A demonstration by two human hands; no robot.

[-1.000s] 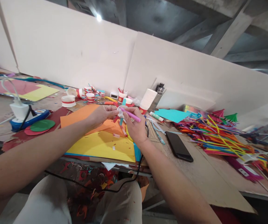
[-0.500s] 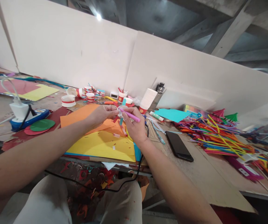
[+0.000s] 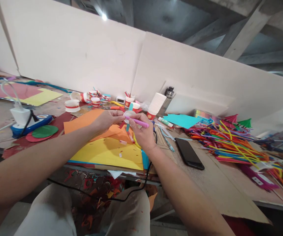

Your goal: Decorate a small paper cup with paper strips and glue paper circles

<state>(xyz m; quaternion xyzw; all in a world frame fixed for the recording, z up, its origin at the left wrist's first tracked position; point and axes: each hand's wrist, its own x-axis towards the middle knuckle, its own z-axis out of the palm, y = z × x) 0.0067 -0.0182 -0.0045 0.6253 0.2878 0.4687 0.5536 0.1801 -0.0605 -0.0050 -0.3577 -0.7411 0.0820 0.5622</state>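
Observation:
Between my two hands, above the coloured paper, is a small white paper cup piece (image 3: 129, 113) with red and teal strips sticking out around it. My left hand (image 3: 112, 118) pinches its left edge. In my right hand (image 3: 142, 131) lies a pink-purple pen (image 3: 140, 122), its back end pointing right and its tip at the cup piece. The fingers of that hand are wrapped round the pen and close to the cup's right side. Below them lie orange paper (image 3: 82, 125) and yellow paper (image 3: 107, 154) with small scraps on top.
Cut paper cups (image 3: 72, 105) stand at the back left, a stack of paper cups (image 3: 157, 103) behind my right hand. A black phone (image 3: 189, 153), pipe cleaners (image 3: 232, 141) and a glue stick (image 3: 165, 122) lie right. A blue power strip (image 3: 30, 126) sits left; a black cable (image 3: 121, 200) hangs over my lap.
The cup piece has tilted slightly, so more of its white round face shows. The pen has shifted a little; both hands stay in nearly the same place.

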